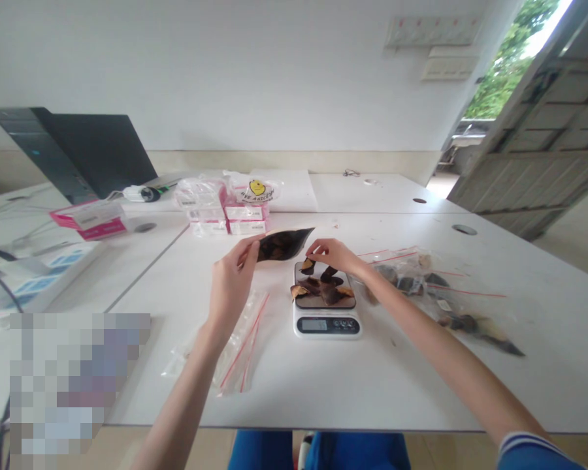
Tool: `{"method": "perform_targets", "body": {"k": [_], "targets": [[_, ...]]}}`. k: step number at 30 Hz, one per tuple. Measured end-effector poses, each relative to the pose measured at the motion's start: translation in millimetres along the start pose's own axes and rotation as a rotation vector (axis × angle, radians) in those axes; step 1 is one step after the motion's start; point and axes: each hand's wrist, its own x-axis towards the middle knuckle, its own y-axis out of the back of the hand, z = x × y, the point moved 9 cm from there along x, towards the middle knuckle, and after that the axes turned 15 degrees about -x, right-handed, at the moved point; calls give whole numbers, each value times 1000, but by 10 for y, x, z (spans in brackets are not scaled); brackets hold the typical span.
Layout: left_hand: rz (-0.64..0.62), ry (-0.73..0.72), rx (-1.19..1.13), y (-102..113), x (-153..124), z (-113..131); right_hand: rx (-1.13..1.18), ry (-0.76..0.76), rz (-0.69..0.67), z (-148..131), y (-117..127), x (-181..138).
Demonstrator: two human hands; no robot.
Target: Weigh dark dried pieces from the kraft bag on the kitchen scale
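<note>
1. Fingers of the left hand (232, 274) are pinched together on the near end of a dark pouch (283, 244), holding it in the air, tilted, above the far-left corner of the kitchen scale (326, 307).
2. Fingers of the right hand (334, 253) are closed on a small dark piece (308, 264) just over the scale's platform, close beside the pouch's open end.
3. Dark and tan dried pieces (323, 290) lie heaped on the platform; the scale stands on the white desk (372, 378), its display facing the person.
4. Clear zip bags (240, 346) with red strips lie flat on the desk, left of the scale, below the left forearm.
5. More clear bags holding dark pieces (421, 281) lie to the right of the scale, near the right forearm.
6. Pink and white boxes (225, 219) sit farther back on the desk, well apart from the hands.
</note>
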Motion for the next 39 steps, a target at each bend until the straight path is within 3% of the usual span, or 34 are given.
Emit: {"method": "perform_targets", "body": {"k": [4, 8, 11, 14, 16, 24, 31, 39], "targets": [[-18, 2, -14, 11, -4, 0, -106, 7, -48, -76, -61, 57], [-23, -2, -14, 16, 3, -8, -223, -16, 32, -204, 47, -35], [-19, -12, -8, 5, 10, 2, -260, 149, 53, -514, 69, -188], [-29, -21, -23, -21, 8, 19, -275, 374, -93, -853, -91, -394], [-33, -20, -26, -29, 1, 22, -319, 412, -175, -949, -192, -485], [-33, -18, -41, -18, -17, 27, -403, 409, -206, -980, -299, -487], [-30, -23, -17, -27, -30, 29, -244, 543, -161, -970, -131, -699], [-38, -9, -20, -49, -27, 37, -115, 503, -132, -882, -95, -691]]}}
